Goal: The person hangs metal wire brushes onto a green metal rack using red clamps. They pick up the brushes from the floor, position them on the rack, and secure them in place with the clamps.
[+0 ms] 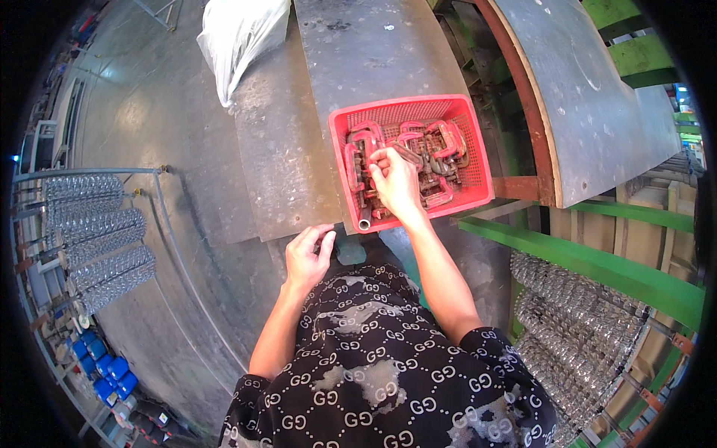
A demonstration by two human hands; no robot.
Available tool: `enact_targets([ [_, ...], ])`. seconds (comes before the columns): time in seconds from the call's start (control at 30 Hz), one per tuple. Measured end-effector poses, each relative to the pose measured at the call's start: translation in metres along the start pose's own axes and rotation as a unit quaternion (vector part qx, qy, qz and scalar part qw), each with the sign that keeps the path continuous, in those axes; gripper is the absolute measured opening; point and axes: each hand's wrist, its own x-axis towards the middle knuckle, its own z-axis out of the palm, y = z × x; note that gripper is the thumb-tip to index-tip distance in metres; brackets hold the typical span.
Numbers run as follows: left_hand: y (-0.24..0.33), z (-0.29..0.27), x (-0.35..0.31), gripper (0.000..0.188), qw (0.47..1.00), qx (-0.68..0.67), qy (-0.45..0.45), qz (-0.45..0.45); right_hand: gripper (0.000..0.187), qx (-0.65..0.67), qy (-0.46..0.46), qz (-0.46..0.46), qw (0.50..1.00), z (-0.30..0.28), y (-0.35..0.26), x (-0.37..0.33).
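A red plastic basket [484, 160] stands on the metal-topped table in front of me. It is full of red and dark, rusty G-clamps [446, 142], piled in a jumble. My right hand [397, 183] reaches over the near side of the basket, fingers closed among the clamps. A brown bar-like part lies against its fingers; what they grip is partly hidden. A metal tube [364, 218] with a round end stands in the near left corner. My left hand [308, 257] hovers by the table's near edge, fingers loosely bent and apart, with nothing visible in it.
A white plastic bag [243, 37] sits at the far left of the table [280, 149]. To the right stand green beams [582, 265] and another metal-topped surface [597, 104]. Racks of shiny metal pieces hang at left [108, 239] and lower right [571, 343]. Blue containers [104, 366] are lower left.
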Motion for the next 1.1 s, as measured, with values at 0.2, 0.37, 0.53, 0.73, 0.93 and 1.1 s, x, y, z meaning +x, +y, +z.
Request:
enact_targets([
  [0.2, 0.006, 0.003, 0.012, 0.014, 1.0, 0.008, -0.002, 0.026, 0.003, 0.047, 0.09, 0.0, 0.995, -0.06, 0.013, -0.016],
  [0.37, 0.012, 0.003, 0.028, 0.015, 0.999, -0.006, -0.018, 0.031, 0.002, 0.035, 0.106, 0.024, 0.993, -0.095, 0.031, -0.014],
  [0.53, 0.052, 0.013, 0.041, 0.021, 0.99, -0.142, 0.008, -0.015, 0.005, 0.182, 0.094, -0.001, 0.979, -0.092, 0.0, -0.046],
  [0.73, 0.088, 0.025, 0.064, 0.03, 0.87, -0.459, -0.044, -0.173, 0.013, -0.096, 0.1, -0.256, 0.957, -0.07, -0.073, -0.06],
  [0.93, 0.051, 0.026, 0.068, 0.026, 0.75, -0.589, -0.031, -0.3, 0.016, -0.099, 0.034, -0.317, 0.943, -0.045, -0.064, -0.066],
  [1.1, 0.033, 0.006, 0.061, 0.029, 0.736, -0.601, -0.007, -0.312, 0.031, -0.156, 0.032, -0.111, 0.981, -0.032, -0.019, -0.045],
])
